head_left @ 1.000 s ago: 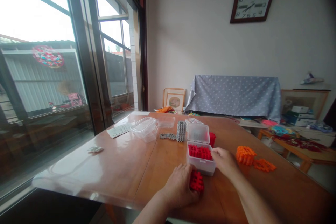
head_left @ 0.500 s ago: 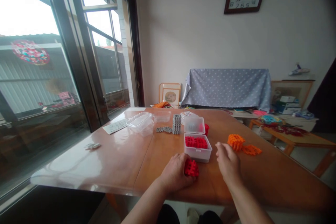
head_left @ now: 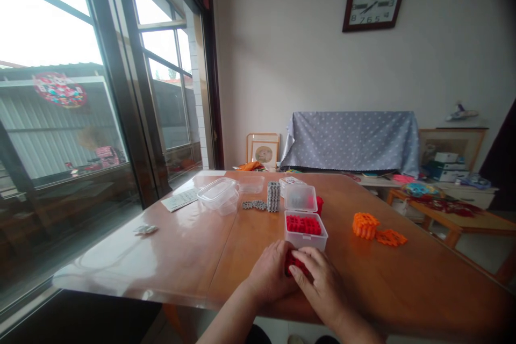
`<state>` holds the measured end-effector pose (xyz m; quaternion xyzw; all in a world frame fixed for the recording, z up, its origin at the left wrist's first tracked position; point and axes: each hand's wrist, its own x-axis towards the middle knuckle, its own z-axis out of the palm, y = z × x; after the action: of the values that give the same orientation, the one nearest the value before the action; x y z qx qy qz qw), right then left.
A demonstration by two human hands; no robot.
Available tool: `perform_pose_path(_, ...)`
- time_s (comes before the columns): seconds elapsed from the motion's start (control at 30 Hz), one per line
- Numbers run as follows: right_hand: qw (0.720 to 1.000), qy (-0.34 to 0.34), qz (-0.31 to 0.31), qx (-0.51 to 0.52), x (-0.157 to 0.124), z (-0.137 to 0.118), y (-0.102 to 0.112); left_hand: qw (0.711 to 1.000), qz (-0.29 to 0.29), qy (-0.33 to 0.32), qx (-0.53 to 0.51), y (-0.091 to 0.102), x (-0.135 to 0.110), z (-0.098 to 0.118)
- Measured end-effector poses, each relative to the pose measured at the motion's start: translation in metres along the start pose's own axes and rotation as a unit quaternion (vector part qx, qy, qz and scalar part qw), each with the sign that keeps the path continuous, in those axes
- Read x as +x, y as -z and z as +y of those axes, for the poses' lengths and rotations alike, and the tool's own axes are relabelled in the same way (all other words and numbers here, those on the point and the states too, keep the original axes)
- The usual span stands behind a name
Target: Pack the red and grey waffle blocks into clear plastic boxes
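In the head view, a bunch of red plastic interlocking pieces [head_left: 293,263] is at the front of the table, partly hidden by my fingers. My left hand [head_left: 269,275] is wrapped round its left side. From the right, my right hand [head_left: 322,280] grips the same pieces, with thumb and fingers on them. Just beyond both hands stands a clear plastic box [head_left: 318,243], its lid [head_left: 301,198] tipped back. More red pieces [head_left: 303,224] lie in rows inside it.
Orange pieces [head_left: 365,226] stand to the right, with a flat orange part beside them. Grey pieces [head_left: 273,197] stand behind the box. Clear containers [head_left: 219,196], a printed sheet [head_left: 180,196] and a small packet [head_left: 145,229] are farther left on the table [head_left: 181,258].
My right hand has moved left from beside the box and closed on the red pieces in my left hand. The view has tilted up slightly.
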<state>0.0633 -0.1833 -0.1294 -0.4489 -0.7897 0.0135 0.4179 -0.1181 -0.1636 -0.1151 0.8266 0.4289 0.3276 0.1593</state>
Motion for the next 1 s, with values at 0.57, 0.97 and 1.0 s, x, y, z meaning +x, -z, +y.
perform_pose_path(0.57,0.994,-0.081,0.041,0.057,-0.010,0.007,0.005,0.999,0.017,0.035,-0.032,0.003,-0.001,-0.005)
perform_pose_path(0.97,0.993,-0.087,0.017,0.080,-0.015,0.018,0.004,0.988,0.012,0.055,-0.143,0.011,-0.003,0.001)
perform_pose_path(1.0,0.992,-0.089,0.018,0.083,-0.015,0.018,0.003,0.986,0.012,0.059,-0.157,0.012,-0.003,0.003)
